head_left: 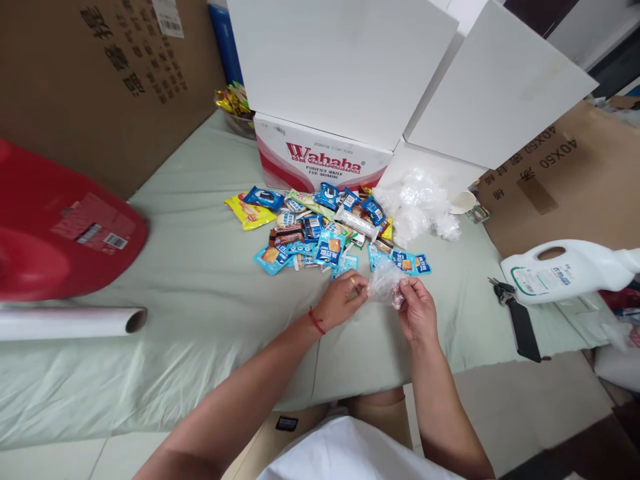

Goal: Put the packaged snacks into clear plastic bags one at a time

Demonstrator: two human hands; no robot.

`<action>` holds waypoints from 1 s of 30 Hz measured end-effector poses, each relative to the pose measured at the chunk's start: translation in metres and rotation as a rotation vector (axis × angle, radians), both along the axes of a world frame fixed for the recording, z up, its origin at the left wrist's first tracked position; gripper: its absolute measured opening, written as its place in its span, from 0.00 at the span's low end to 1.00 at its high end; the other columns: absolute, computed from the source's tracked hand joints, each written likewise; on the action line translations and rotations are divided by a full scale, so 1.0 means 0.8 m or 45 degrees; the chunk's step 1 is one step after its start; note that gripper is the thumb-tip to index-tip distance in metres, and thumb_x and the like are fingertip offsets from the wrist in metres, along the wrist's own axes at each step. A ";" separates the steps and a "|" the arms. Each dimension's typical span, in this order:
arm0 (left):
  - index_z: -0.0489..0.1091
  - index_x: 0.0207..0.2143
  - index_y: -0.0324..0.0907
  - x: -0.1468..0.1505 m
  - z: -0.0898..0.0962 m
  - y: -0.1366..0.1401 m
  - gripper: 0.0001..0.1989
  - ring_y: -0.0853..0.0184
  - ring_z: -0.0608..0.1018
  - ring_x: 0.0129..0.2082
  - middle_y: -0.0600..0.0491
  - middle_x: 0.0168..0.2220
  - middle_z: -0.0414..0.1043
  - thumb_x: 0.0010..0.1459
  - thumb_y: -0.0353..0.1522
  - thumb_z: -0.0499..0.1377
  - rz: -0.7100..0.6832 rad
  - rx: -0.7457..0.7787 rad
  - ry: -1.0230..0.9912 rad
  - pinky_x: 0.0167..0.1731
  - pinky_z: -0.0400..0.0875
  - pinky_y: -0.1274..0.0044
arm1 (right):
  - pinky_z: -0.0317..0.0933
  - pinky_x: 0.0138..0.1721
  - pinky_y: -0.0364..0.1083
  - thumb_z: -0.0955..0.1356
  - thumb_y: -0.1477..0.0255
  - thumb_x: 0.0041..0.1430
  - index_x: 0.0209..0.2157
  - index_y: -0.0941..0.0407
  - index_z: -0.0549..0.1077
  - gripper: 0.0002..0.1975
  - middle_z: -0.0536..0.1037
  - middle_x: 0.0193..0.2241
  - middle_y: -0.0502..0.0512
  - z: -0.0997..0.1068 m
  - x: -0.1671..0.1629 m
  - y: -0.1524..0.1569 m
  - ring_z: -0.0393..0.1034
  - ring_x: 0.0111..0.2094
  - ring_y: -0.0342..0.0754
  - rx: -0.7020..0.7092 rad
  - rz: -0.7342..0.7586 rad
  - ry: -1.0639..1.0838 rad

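A small clear plastic bag (pixel 385 281) is stretched between my two hands over the near side of the table. My left hand (pixel 344 298), with a red string on its wrist, pinches the bag's left edge. Thumb and fingers of my right hand (pixel 418 308) are closed on its right edge. Just beyond the bag lies a heap of wrapped snacks, among them a light blue snack packet (pixel 330 249), a yellow packet (pixel 249 212) and a white wrapped bar (pixel 356 223). To the right of the heap is a pile of clear plastic bags (pixel 417 203).
Behind the snacks stands a white Wahaha box (pixel 320 157) with raised flaps. A red container (pixel 65 227) and a white roll (pixel 70 323) lie at left. On the right are a white jug (pixel 565 270), keys with a black case (pixel 523 327) and a cardboard box (pixel 560 173).
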State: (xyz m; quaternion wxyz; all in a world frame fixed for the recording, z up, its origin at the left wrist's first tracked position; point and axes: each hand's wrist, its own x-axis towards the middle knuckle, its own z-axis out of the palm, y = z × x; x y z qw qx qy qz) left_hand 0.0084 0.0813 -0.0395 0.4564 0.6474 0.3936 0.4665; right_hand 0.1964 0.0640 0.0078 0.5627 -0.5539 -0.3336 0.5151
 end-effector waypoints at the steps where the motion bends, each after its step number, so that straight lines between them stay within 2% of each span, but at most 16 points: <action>1: 0.75 0.38 0.43 0.000 -0.002 0.002 0.14 0.64 0.75 0.34 0.51 0.34 0.74 0.63 0.45 0.61 0.019 -0.065 -0.029 0.39 0.71 0.72 | 0.56 0.20 0.40 0.80 0.54 0.46 0.29 0.53 0.71 0.22 0.72 0.24 0.45 -0.003 -0.001 0.001 0.59 0.20 0.38 0.014 -0.022 -0.016; 4: 0.72 0.33 0.43 -0.005 -0.007 0.011 0.17 0.69 0.67 0.26 0.57 0.25 0.66 0.63 0.47 0.59 0.122 -0.243 -0.155 0.30 0.63 0.76 | 0.53 0.20 0.39 0.81 0.55 0.44 0.30 0.53 0.71 0.23 0.70 0.23 0.43 -0.013 0.005 0.004 0.56 0.19 0.37 0.005 -0.065 -0.007; 7: 0.68 0.31 0.43 -0.011 -0.009 0.020 0.20 0.71 0.62 0.23 0.60 0.22 0.60 0.61 0.51 0.59 0.192 -0.379 -0.309 0.26 0.58 0.77 | 0.50 0.18 0.38 0.83 0.57 0.41 0.31 0.53 0.71 0.25 0.68 0.22 0.42 -0.019 0.016 0.004 0.55 0.19 0.37 -0.060 -0.070 0.066; 10: 0.67 0.31 0.43 -0.014 -0.008 0.024 0.23 0.72 0.60 0.22 0.61 0.21 0.58 0.59 0.54 0.60 0.190 -0.462 -0.407 0.24 0.56 0.78 | 0.51 0.18 0.37 0.84 0.58 0.39 0.32 0.53 0.72 0.25 0.69 0.23 0.43 -0.023 0.027 0.001 0.56 0.20 0.36 -0.089 -0.092 0.082; 15: 0.70 0.34 0.42 -0.015 -0.006 0.023 0.28 0.72 0.60 0.20 0.61 0.21 0.57 0.57 0.59 0.60 0.178 -0.522 -0.483 0.22 0.53 0.78 | 0.53 0.20 0.38 0.83 0.59 0.40 0.32 0.53 0.74 0.23 0.69 0.24 0.43 -0.022 0.041 -0.008 0.57 0.21 0.36 -0.041 -0.159 -0.031; 18: 0.72 0.37 0.42 -0.016 -0.007 0.024 0.30 0.72 0.60 0.19 0.61 0.20 0.58 0.57 0.61 0.60 0.211 -0.533 -0.466 0.21 0.53 0.77 | 0.52 0.20 0.39 0.83 0.59 0.40 0.31 0.54 0.74 0.22 0.69 0.23 0.43 -0.019 0.052 -0.016 0.56 0.21 0.36 -0.067 -0.186 -0.039; 22: 0.71 0.36 0.43 -0.015 -0.010 0.027 0.29 0.72 0.60 0.19 0.61 0.19 0.58 0.57 0.61 0.60 0.221 -0.533 -0.462 0.21 0.55 0.77 | 0.51 0.20 0.38 0.83 0.60 0.41 0.31 0.54 0.74 0.22 0.68 0.22 0.43 -0.018 0.065 -0.033 0.56 0.21 0.36 -0.114 -0.182 -0.035; 26: 0.71 0.39 0.43 -0.015 -0.011 0.024 0.28 0.71 0.65 0.23 0.57 0.27 0.66 0.62 0.59 0.55 0.288 -0.430 -0.484 0.24 0.60 0.76 | 0.51 0.20 0.37 0.84 0.59 0.39 0.30 0.54 0.74 0.23 0.71 0.23 0.44 -0.022 0.073 -0.052 0.56 0.21 0.36 -0.154 -0.221 -0.051; 30: 0.70 0.50 0.42 -0.013 -0.001 0.010 0.32 0.65 0.74 0.36 0.50 0.39 0.72 0.64 0.59 0.52 0.327 -0.290 -0.309 0.35 0.69 0.73 | 0.50 0.20 0.37 0.83 0.58 0.39 0.30 0.54 0.74 0.23 0.71 0.23 0.44 -0.027 0.077 -0.062 0.56 0.21 0.36 -0.168 -0.277 -0.063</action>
